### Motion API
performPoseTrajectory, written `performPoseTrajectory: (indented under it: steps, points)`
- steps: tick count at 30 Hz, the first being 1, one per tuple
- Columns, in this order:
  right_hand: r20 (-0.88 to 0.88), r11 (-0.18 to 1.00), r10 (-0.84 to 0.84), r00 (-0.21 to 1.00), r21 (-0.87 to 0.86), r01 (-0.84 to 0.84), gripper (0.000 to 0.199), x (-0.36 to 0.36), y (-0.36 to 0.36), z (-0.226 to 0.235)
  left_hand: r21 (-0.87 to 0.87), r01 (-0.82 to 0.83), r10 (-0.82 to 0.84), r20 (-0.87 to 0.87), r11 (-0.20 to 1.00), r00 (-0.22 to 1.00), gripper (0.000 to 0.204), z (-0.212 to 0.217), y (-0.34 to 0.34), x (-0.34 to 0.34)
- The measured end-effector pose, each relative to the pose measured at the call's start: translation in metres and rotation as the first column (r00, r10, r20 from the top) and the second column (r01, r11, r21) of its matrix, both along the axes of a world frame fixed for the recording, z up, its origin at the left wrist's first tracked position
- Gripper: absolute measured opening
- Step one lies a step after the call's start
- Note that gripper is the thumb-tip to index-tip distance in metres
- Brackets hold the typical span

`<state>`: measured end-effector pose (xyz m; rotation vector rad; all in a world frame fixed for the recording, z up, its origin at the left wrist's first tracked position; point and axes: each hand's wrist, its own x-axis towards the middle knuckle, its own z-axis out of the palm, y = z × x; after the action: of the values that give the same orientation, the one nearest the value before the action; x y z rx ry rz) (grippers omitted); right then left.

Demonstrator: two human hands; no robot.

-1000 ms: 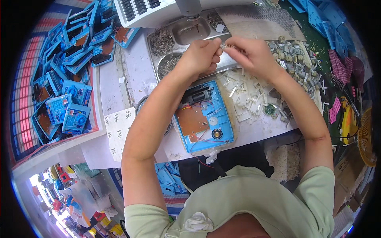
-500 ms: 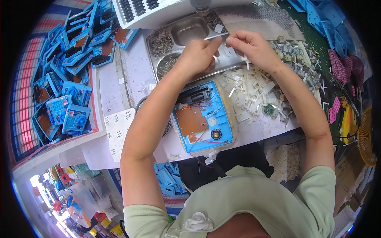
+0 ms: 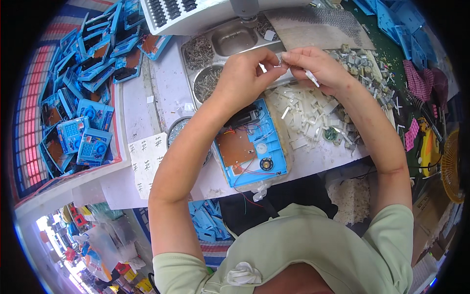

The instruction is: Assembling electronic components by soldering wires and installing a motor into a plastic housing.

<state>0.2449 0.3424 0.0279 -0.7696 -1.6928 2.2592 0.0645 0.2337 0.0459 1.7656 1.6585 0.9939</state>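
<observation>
My left hand [image 3: 247, 76] and my right hand [image 3: 320, 71] meet fingertip to fingertip over the right part of the metal tray [image 3: 193, 83]. Thumb and forefinger of the left are pinched on something too small to make out. A small white plastic piece [image 3: 312, 78] sticks out from the curled fingers of my right hand, whose thumb and forefinger are pinched too. Closer to me, beneath my left wrist, lies an opened blue plastic casing [image 3: 276, 147] with a brown circuit board [image 3: 235, 151], thin wires and a round speaker [image 3: 267, 164].
White plastic pieces [image 3: 311, 120] and small metal-cased parts [image 3: 364, 68] are heaped right of the casing. Screws [image 3: 198, 49] fill some tray compartments. A grey cylindrical machine part [image 3: 245, 9] hangs above the tray. Blue casings [image 3: 93, 137] pile up at left. A round bowl [image 3: 177, 128] stands beside my left forearm.
Both hands have shifted slightly toward me, and their fingertips have come together. The white piece in my right hand has turned. The grey cylindrical part above the tray has come lower.
</observation>
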Motion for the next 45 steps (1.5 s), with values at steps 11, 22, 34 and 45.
performPoseTrajectory:
  steps: [11,22,34,45]
  points:
    - [0.029,0.992,0.12,0.992,-0.028,-0.12,0.028,0.0,0.004,0.001,-0.007,0.07,-0.068,0.179,0.998,0.982,0.016,-0.019,-0.003,-0.005]
    - [-0.058,0.372,-0.034,0.998,0.926,0.067,0.02,-0.005,-0.002,0.003,-0.104,-0.12,0.131,0.114,0.987,0.985,0.034,-0.017,-0.003,-0.005]
    - [-0.093,0.973,0.046,0.995,0.231,-0.023,0.022,-0.005,0.003,0.008,0.183,-0.071,0.047,0.132,0.981,0.99,0.026,-0.014,-0.005,-0.002]
    - [-0.134,0.423,-0.123,0.983,0.889,0.175,0.021,-0.008,-0.014,0.003,-0.428,0.24,0.262,0.819,0.871,0.51,0.031,-0.008,0.003,-0.027]
